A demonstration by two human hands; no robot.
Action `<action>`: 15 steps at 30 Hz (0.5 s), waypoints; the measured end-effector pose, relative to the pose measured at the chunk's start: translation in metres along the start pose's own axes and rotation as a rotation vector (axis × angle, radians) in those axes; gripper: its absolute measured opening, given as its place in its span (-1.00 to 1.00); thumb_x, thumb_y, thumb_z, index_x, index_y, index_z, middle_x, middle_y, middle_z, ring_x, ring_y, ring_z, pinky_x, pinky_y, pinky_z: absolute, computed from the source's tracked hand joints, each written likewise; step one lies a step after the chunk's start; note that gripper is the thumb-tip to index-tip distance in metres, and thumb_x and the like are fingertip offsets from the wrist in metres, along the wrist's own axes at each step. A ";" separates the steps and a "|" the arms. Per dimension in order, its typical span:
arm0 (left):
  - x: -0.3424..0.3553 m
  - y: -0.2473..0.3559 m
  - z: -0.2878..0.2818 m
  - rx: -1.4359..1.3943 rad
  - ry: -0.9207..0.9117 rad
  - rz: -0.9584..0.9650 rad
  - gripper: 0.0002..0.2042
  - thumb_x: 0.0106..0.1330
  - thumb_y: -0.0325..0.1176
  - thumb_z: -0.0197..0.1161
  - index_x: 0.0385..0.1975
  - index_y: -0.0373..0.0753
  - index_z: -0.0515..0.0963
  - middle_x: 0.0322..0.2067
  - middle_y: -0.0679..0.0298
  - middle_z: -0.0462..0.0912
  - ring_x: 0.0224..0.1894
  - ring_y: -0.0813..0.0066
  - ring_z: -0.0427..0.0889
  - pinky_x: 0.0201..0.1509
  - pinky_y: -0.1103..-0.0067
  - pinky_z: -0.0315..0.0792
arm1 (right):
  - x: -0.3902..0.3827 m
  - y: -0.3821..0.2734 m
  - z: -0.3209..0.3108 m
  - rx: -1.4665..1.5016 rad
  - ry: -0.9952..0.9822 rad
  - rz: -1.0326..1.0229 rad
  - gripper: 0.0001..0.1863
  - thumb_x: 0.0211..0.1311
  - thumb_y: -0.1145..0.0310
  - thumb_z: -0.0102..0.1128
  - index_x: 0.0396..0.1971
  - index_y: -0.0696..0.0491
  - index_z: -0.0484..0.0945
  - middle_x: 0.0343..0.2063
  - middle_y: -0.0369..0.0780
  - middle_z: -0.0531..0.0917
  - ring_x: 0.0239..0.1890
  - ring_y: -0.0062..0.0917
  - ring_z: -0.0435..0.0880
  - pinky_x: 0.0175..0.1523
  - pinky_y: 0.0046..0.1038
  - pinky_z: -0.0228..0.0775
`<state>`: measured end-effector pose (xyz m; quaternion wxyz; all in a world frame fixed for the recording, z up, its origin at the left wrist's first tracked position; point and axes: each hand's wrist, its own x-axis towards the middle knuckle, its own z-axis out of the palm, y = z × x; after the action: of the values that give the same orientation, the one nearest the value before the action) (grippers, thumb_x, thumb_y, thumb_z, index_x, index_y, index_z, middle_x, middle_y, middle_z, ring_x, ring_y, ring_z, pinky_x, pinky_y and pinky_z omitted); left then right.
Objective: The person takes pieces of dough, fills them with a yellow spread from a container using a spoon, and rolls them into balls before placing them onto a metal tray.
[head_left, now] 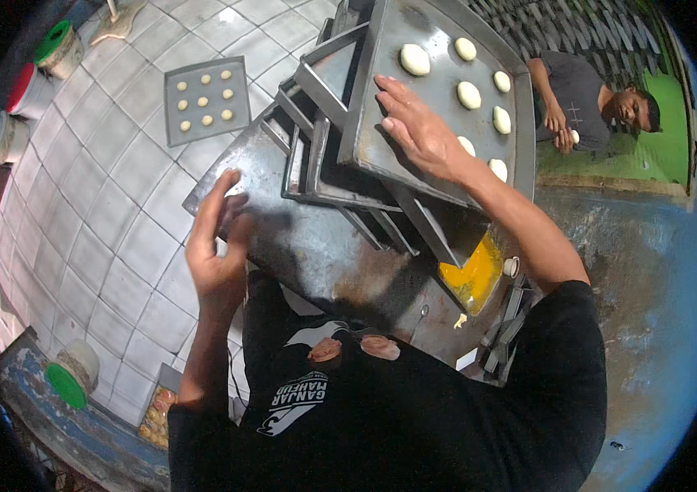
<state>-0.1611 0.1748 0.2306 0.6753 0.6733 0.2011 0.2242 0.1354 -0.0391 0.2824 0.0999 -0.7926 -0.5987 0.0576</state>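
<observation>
- On the far right of the metal counter (pixel 299 238), the right hand (pixel 418 127) lies flat on the top baking tray (pixel 365 139), fingers spread, palm pressing the near-left part of it. So the grip is open, nothing pinched, just resting on the metal.
- That tray is tilted and sits on a messy stack of empty trays (pixel 316 156), which are lying every which way.
- Pale dough rounds (pixel 469 95) sit in rows on the tray's far and right part, just beside the hand but not touching it as far as I can see.
- The left hand (pixel 217 238) is up in the air at the near left edge of the counter, fingers loosely curled, holding nothing.
- A yellow liquid in a tray (pixel 471 275) is near right, just below the right forearm.
- On the tiled floor (pixel 102 197) far left, there's another tray with small dough pieces (pixel 205 100), well apart from the stack.
- Lidded tubs (pixel 33 86) line the left edge.
- Another person (pixel 578 102) sits far right.
</observation>
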 end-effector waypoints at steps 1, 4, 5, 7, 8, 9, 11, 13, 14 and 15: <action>-0.001 -0.001 -0.005 0.033 0.016 0.012 -0.55 0.48 -0.50 0.08 0.36 -0.33 0.31 0.24 0.07 0.48 0.12 0.36 0.57 0.24 0.47 0.44 | 0.001 0.003 0.006 0.003 -0.009 0.008 -0.39 0.43 0.19 0.09 0.31 0.27 0.22 0.42 0.06 0.17 0.45 0.03 0.13 0.51 -0.11 0.03; 0.005 0.001 -0.002 0.005 0.013 0.013 -0.55 0.49 -0.49 0.06 0.36 -0.33 0.31 0.24 0.07 0.49 0.12 0.35 0.57 0.22 0.46 0.45 | 0.003 0.002 0.014 0.039 0.034 0.028 -0.34 0.47 0.11 0.01 0.36 0.25 0.17 0.48 0.02 0.04 0.52 0.00 -0.05 0.56 -0.10 -0.14; 0.006 0.003 0.004 -0.051 0.004 -0.003 -0.55 0.49 -0.49 0.06 0.36 -0.33 0.30 0.23 0.06 0.49 0.12 0.35 0.57 0.21 0.46 0.46 | 0.003 -0.001 0.017 -0.002 -0.030 0.028 -0.31 0.49 0.04 -0.07 0.39 0.24 0.15 0.49 0.02 0.01 0.54 -0.04 -0.10 0.57 -0.12 -0.23; 0.018 0.015 0.023 -0.079 -0.029 0.034 -0.54 0.48 -0.47 0.06 0.37 -0.32 0.30 0.24 0.06 0.48 0.13 0.35 0.55 0.21 0.45 0.44 | 0.002 0.004 0.000 0.017 -0.165 0.075 -0.13 0.46 -0.33 -0.56 0.52 0.03 -0.08 0.54 -0.11 -0.12 0.58 -0.22 -0.27 0.59 -0.14 -0.47; 0.022 0.020 0.033 -0.081 -0.065 0.089 -0.53 0.48 -0.48 0.06 0.38 -0.32 0.29 0.25 0.06 0.48 0.14 0.35 0.54 0.21 0.45 0.43 | -0.001 0.011 -0.014 0.381 -0.146 0.207 -0.07 0.40 -0.42 -0.55 0.53 -0.04 -0.13 0.54 -0.13 -0.10 0.58 -0.22 -0.23 0.58 -0.08 -0.39; 0.025 0.026 0.041 -0.097 -0.098 0.171 -0.52 0.47 -0.48 0.07 0.38 -0.31 0.29 0.26 0.06 0.46 0.16 0.34 0.53 0.22 0.44 0.41 | -0.003 0.010 -0.035 0.539 -0.028 0.273 -0.05 0.38 -0.44 -0.53 0.54 -0.04 -0.15 0.54 -0.14 -0.09 0.57 -0.23 -0.21 0.58 -0.10 -0.34; 0.027 0.038 0.052 -0.055 -0.088 0.275 -0.52 0.45 -0.49 0.07 0.38 -0.31 0.29 0.27 0.09 0.45 0.18 0.33 0.51 0.24 0.45 0.40 | -0.032 0.013 -0.083 0.763 0.311 0.329 -0.07 0.40 -0.40 -0.40 0.52 0.00 -0.08 0.49 -0.13 0.09 0.53 -0.28 0.03 0.54 -0.18 -0.07; 0.026 0.037 0.047 0.048 -0.038 0.360 -0.51 0.45 -0.49 0.07 0.38 -0.31 0.28 0.28 0.11 0.45 0.17 0.32 0.51 0.25 0.44 0.39 | -0.089 0.014 -0.119 0.858 0.708 0.401 -0.34 0.49 -0.07 -0.05 0.35 0.13 0.24 0.13 -0.11 0.55 0.13 -0.42 0.55 0.23 -0.35 0.38; 0.024 0.034 0.040 0.089 -0.027 0.358 -0.53 0.47 -0.48 0.06 0.37 -0.32 0.28 0.28 0.10 0.44 0.16 0.32 0.52 0.25 0.43 0.39 | -0.133 0.012 -0.127 0.873 0.888 0.462 -0.43 0.48 0.05 0.06 0.26 0.17 0.34 -0.03 -0.14 0.67 -0.04 -0.49 0.66 0.08 -0.44 0.48; 0.019 0.032 0.037 0.062 0.008 0.299 -0.54 0.44 -0.56 0.03 0.34 -0.38 0.30 0.29 0.06 0.42 0.17 0.27 0.51 0.23 0.44 0.40 | -0.182 0.010 -0.120 0.798 1.041 0.579 -0.51 0.48 0.13 0.07 0.19 0.20 0.38 -0.12 -0.13 0.69 -0.11 -0.49 0.68 0.01 -0.47 0.50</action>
<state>-0.1248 0.1553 0.2637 0.6123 0.7154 0.1085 0.3186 0.1194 -0.2274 0.3919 0.6355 -0.7473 -0.1723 -0.0894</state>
